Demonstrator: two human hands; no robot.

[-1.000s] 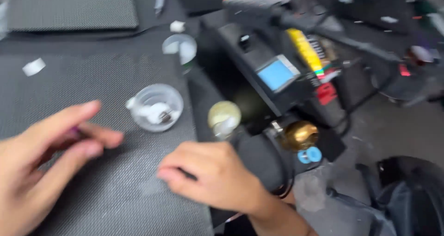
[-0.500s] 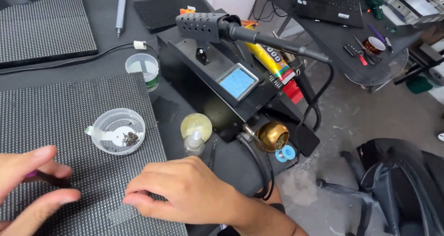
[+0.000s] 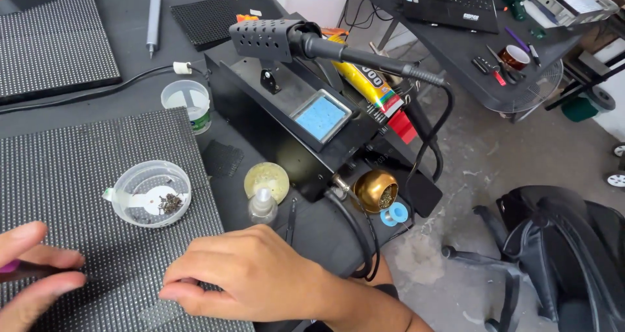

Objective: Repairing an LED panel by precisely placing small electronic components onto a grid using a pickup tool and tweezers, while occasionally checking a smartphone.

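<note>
The right hand [image 3: 250, 273] lies palm down on the grey dotted LED matrix panel [image 3: 78, 176], fingers pressed together and flat on its near edge, gripping nothing. Since half a second ago it has hardly shifted, so the panel looks pinned in place. Left of it on the same panel, the left hand [image 3: 29, 273] pinches a slim purple-handled tool [image 3: 19, 269] between thumb and fingers; earlier those fingers were looser and more spread, so the grip has tightened into a working hold. The tool's tip is out of view.

Just beyond the right hand, on the panel, stands a clear round plastic dish [image 3: 151, 192] with a small heap of dark bits in it. Right of the panel, on the black worktop [image 3: 130, 52], sit a small clear dropper bottle [image 3: 262, 205] and a round yellowish tin [image 3: 267, 180]. Further right is a brass tip-cleaner pot [image 3: 376, 190], against the black soldering station with a blue screen [image 3: 319, 118]. Beyond the panel stands a white lidded cup [image 3: 187, 101].
</note>
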